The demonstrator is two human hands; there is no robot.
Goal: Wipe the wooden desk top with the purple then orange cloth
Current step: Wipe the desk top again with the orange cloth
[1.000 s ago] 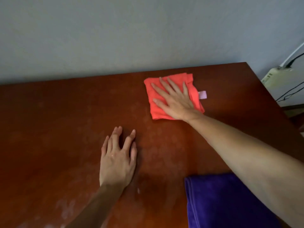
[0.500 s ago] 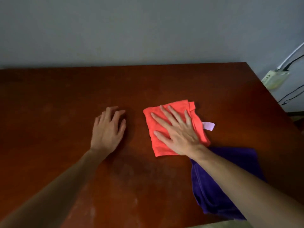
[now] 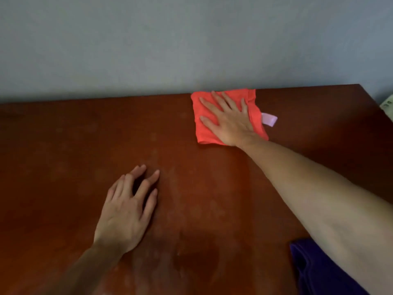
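A folded orange cloth (image 3: 204, 133) with a pale pink tag lies at the far edge of the reddish-brown wooden desk top (image 3: 63, 156), against the wall. My right hand (image 3: 228, 120) presses flat on the cloth, fingers spread. Nearer to me, my left hand (image 3: 127, 209) rests palm down on the bare wood, holding nothing. A purple cloth (image 3: 314, 271) sits at the near right, partly hidden under my right forearm.
A grey wall (image 3: 191, 43) rises straight behind the desk. At the far right edge, past the desk's corner, a sliver of a white power strip (image 3: 388, 105) shows. Faint smudges mark the wood in the middle.
My right hand has pushed the orange cloth away from me, from the desk's middle to its far edge. My left hand stays flat on the wood, and the purple cloth has not moved.
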